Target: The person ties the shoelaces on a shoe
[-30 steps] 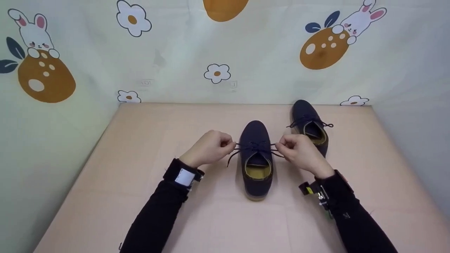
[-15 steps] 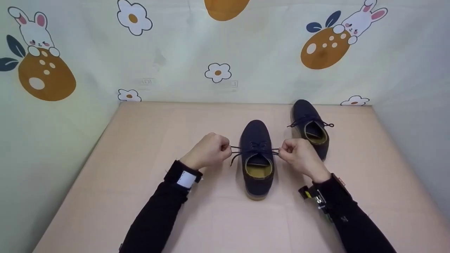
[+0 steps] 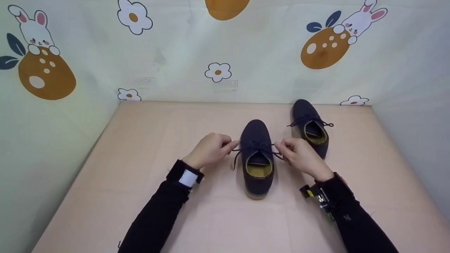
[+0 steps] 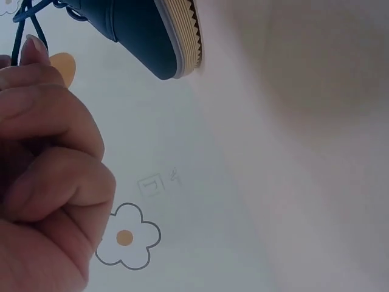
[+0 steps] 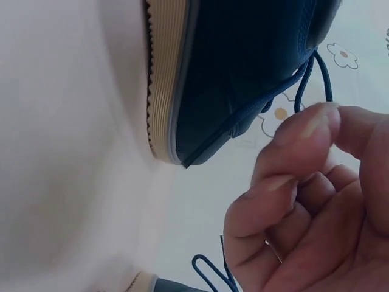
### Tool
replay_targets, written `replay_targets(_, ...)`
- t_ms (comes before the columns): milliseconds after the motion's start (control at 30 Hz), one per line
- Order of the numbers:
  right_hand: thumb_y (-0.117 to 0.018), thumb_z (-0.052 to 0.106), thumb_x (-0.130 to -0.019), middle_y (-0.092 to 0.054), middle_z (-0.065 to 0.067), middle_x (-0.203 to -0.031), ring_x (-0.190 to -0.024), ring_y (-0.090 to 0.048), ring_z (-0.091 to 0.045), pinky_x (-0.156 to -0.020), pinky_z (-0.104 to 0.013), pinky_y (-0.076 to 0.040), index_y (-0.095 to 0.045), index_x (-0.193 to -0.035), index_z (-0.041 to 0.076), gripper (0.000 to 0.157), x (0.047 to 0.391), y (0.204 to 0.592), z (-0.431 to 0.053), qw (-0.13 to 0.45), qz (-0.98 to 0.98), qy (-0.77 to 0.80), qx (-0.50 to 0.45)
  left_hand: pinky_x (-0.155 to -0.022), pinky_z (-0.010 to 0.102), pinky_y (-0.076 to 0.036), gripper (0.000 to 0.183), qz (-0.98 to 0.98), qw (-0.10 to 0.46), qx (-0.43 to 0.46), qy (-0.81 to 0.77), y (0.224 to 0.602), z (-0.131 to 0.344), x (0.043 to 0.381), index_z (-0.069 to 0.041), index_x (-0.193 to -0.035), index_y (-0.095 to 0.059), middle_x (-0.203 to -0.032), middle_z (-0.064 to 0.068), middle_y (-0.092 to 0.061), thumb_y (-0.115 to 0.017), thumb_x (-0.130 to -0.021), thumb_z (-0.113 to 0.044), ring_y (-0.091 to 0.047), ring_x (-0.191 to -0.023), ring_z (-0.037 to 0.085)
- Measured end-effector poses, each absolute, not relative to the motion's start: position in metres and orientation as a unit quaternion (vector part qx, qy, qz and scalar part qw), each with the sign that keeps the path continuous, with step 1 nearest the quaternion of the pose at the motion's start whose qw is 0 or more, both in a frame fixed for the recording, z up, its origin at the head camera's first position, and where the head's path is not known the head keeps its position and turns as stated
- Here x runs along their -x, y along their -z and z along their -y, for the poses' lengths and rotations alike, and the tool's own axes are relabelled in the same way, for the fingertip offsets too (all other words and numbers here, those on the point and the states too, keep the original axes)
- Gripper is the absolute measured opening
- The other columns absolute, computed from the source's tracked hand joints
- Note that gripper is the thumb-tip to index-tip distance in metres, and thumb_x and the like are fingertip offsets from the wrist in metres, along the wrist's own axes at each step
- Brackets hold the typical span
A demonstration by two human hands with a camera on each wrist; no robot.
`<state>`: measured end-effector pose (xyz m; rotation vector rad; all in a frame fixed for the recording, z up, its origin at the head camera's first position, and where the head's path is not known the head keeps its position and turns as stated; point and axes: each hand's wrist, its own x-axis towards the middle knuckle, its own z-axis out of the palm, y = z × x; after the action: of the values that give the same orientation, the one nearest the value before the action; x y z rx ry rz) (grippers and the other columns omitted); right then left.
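A dark navy lace-up shoe stands upright, toe away from me, between my two hands. My left hand pinches a loop of its shoelace on the left side, thumb and finger close to the shoe. On the other side, my right hand pinches another loop of the shoelace between thumb and forefinger, the other fingers curled. A knot lies across the tongue. One loose lace end hangs down at the left; in the right wrist view another trails across the shoe's side.
The matching shoe, its lace tied in a bow, stands behind and right of my right hand. A pale pink tabletop lies beneath. Cloth walls printed with rabbits and flowers rise at the back and sides.
My hands spread slightly outward, drawing the loops out, then come back in, fingertips nearer the shoe. Both keep hold of the shoelace. Neither shoe has visibly moved.
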<state>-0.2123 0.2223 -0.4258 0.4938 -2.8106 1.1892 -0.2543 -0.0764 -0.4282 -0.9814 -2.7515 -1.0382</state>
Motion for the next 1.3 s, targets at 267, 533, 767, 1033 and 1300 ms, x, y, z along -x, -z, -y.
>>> replay_targets(267,-0.062,0.009,-0.095,-0.046,0.009,-0.058,-0.054,-0.044,-0.011,-0.051,-0.024,-0.033,-0.05,-0.062,0.015,0.036,0.211,0.425,-0.222,0.114,0.914,-0.352,-0.168,-0.051,0.026,-0.031,0.044,0.89,0.086,0.345,0.285,0.422,0.073,0.249,-0.017,-0.056,-0.04,-0.052,-0.011,-0.034,-0.059,-0.096,-0.015,-0.035,-0.048,0.007)
replay_targets(533,-0.063,0.005,-0.089,-0.048,0.008,-0.056,-0.053,-0.045,-0.012,-0.052,-0.028,-0.035,-0.049,-0.06,0.016,0.034,0.209,0.426,-0.218,0.167,0.931,-0.276,-0.168,-0.051,0.025,-0.031,0.045,0.905,0.072,0.312,0.282,0.414,0.071,0.243,-0.017,-0.054,-0.038,-0.052,-0.01,-0.033,-0.059,-0.092,-0.007,-0.035,-0.049,0.008)
replay_targets(767,-0.062,0.005,-0.089,-0.047,0.008,-0.057,-0.054,-0.046,-0.012,-0.051,-0.027,-0.035,-0.048,-0.059,0.016,0.035,0.212,0.432,-0.218,0.159,0.932,-0.28,-0.166,-0.054,0.026,-0.032,0.044,0.916,0.033,0.256,0.308,0.415,0.072,0.244,-0.018,-0.051,-0.037,-0.049,-0.011,-0.033,-0.057,-0.089,-0.008,-0.036,-0.05,0.009)
replay_targets(1033,-0.064,0.02,-0.097,-0.05,0.008,-0.056,-0.052,-0.047,-0.012,-0.052,-0.028,-0.036,-0.062,-0.071,0.013,0.027,0.214,0.425,-0.227,0.131,0.928,-0.321,-0.136,-0.054,0.028,-0.034,0.042,0.901,-0.002,0.268,0.34,0.421,0.079,0.25,-0.012,-0.059,-0.055,-0.054,-0.01,-0.043,-0.058,-0.099,-0.024,-0.039,-0.05,0.01)
replay_targets(1300,-0.061,0.038,-0.099,-0.054,0.007,-0.058,-0.055,-0.05,-0.014,-0.052,-0.029,-0.038,-0.07,-0.08,0.012,0.033,0.215,0.424,-0.226,0.026,0.93,-0.344,-0.127,-0.057,0.029,-0.038,0.027,0.899,0.009,0.278,0.338,0.424,0.076,0.253,-0.01,-0.083,-0.074,-0.063,-0.007,-0.053,-0.066,-0.097,-0.031,-0.046,-0.057,0.01)
